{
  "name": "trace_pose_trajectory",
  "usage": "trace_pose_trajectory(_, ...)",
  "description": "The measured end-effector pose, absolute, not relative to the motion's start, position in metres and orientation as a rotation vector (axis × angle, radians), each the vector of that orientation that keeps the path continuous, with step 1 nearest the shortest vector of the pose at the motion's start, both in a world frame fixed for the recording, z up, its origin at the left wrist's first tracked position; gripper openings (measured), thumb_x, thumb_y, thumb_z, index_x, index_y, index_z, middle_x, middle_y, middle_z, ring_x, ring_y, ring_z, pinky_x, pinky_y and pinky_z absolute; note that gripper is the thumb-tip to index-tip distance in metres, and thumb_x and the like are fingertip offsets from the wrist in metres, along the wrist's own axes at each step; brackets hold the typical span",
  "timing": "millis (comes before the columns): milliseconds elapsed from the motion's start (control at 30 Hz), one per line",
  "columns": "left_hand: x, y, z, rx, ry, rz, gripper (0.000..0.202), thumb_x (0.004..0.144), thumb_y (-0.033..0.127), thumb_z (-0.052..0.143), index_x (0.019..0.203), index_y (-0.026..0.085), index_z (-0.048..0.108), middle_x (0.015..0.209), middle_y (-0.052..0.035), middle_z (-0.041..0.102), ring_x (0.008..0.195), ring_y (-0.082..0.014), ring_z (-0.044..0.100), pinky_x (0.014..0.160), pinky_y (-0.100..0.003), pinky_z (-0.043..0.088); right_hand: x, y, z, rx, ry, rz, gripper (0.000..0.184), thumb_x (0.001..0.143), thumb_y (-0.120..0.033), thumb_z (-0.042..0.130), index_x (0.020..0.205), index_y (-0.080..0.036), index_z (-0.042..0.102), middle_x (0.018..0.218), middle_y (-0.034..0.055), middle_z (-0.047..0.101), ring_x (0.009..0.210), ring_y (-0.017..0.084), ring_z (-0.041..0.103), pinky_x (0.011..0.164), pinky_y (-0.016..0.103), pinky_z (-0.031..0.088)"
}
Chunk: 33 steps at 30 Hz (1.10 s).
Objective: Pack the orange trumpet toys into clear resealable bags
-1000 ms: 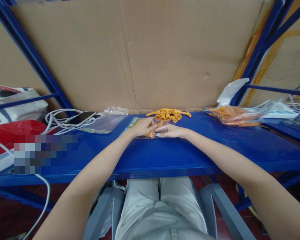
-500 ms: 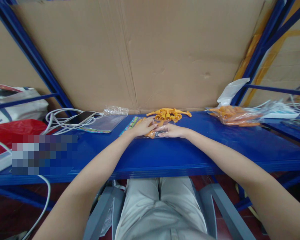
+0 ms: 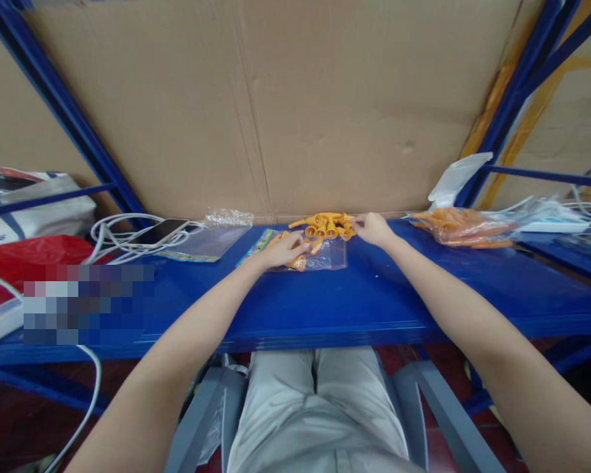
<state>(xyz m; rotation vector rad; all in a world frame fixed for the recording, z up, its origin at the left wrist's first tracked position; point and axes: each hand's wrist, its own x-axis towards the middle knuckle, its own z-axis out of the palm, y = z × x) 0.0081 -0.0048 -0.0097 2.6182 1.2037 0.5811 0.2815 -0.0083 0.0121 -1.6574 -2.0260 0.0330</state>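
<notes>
On the blue table, a clear plastic bag with a colourful printed header lies flat, with several orange horn-shaped plastic pieces in it. My left hand rests over the bag, fingers curled round it and the pieces; its fingertips are partly hidden. Just behind the bag is a pile of more orange horn-shaped pieces, their wide round mouths facing me. At the pile's right end, my right hand pinches the narrow end of one of these pieces.
At the right lies a filled clear bag of orange pieces. To the left are a flat clear bag, a phone, coiled white cables and a red bag. Cardboard stands behind the table.
My right hand has left the bag and moved right and back to the pile, where its fingers have closed on a piece. My left hand has stayed on the bag.
</notes>
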Motion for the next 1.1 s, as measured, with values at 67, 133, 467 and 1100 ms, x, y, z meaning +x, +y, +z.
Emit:
trace_pose_trajectory(67, 0.007, -0.005, -0.01, 2.592, 1.205, 0.574, 0.034, 0.088, 0.052, 0.039, 0.079, 0.021, 0.049, 0.09, -0.0066, 0.065, 0.096, -0.0257, 0.061, 0.087, -0.038, 0.046, 0.295, -0.006, 0.014, -1.783, -1.904, -0.092, 0.039, 0.09, -0.022, 0.044, 0.12, -0.021, 0.069, 0.124, 0.0083, 0.067, 0.118, 0.027, 0.059, 0.102, 0.042, 0.043)
trace_pose_trajectory(133, 0.006, -0.005, -0.01, 2.57, 1.212, 0.572, 0.033, 0.088, 0.052, 0.039, 0.08, 0.022, 0.049, 0.092, -0.0064, 0.065, 0.1, -0.0263, 0.06, 0.088, -0.038, 0.046, 0.307, -0.003, 0.013, -1.859, -1.842, -0.151, 0.043, 0.089, -0.022, 0.045, 0.128, -0.019, 0.063, 0.136, 0.0102, 0.058, 0.126, 0.028, 0.053, 0.106, 0.045, 0.04)
trace_pose_trajectory(467, 0.002, -0.004, -0.008, 2.505, 1.239, 0.541, 0.028, 0.087, 0.05, 0.041, 0.08, 0.023, 0.048, 0.098, -0.0053, 0.065, 0.112, -0.0267, 0.056, 0.093, -0.039, 0.043, 0.339, 0.019, -0.011, -2.07, -2.041, 0.108, 0.043, 0.083, -0.028, 0.055, 0.123, -0.019, 0.066, 0.125, 0.0134, 0.064, 0.117, 0.029, 0.059, 0.101, 0.046, 0.044)
trace_pose_trajectory(1100, 0.001, -0.003, -0.007, 2.531, 1.255, 0.538, 0.029, 0.085, 0.051, 0.042, 0.08, 0.023, 0.049, 0.093, -0.0037, 0.064, 0.102, -0.0254, 0.057, 0.091, -0.038, 0.044, 0.329, 0.018, -0.021, -2.089, -2.004, 0.107, 0.046, 0.093, -0.036, 0.039, 0.135, -0.022, 0.055, 0.153, 0.0123, 0.037, 0.138, 0.036, 0.036, 0.107, 0.068, 0.026)
